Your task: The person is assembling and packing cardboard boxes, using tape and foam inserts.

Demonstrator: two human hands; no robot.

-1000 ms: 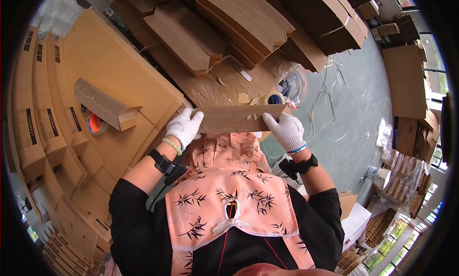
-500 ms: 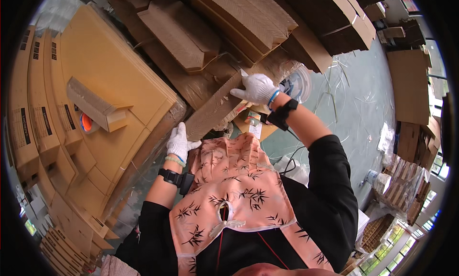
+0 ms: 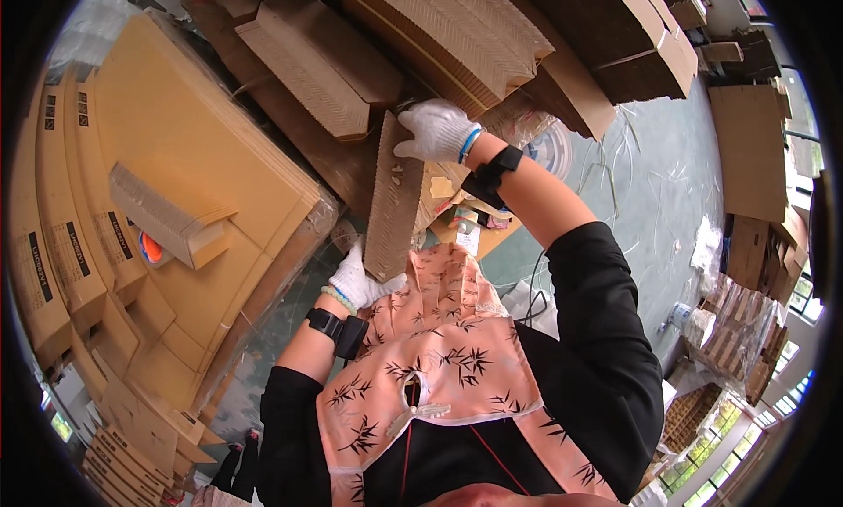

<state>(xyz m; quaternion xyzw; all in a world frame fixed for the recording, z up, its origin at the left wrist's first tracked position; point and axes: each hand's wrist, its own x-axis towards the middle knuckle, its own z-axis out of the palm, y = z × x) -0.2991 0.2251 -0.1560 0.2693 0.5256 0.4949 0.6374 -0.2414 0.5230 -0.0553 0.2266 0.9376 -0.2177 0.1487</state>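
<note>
A long, narrow bundle of stacked brown corrugated cardboard pieces (image 3: 392,204) slants between my hands, its ridged edges facing up. My left hand (image 3: 360,279), in a white knit glove, is closed round its near end, just above my pink apron. At the far end, my gloved right hand (image 3: 437,129) grips the bundle's right corner, thumb along the side. The undersides of both hands' fingers are hidden. Just beyond lie a strapped cardboard bundle (image 3: 307,64) and a larger strapped bundle (image 3: 448,33).
To the left is a pile of flat cardboard sheets (image 3: 202,129), bearing a small cardboard bundle (image 3: 162,213) and an orange-and-white tape roll (image 3: 151,247). A box with small items (image 3: 470,230) sits past my apron. Loose plastic straps (image 3: 606,169) litter the floor at right.
The held bundle has swung to a steeper angle. My right hand has moved left and farther away; my left hand has shifted right and nearer me.
</note>
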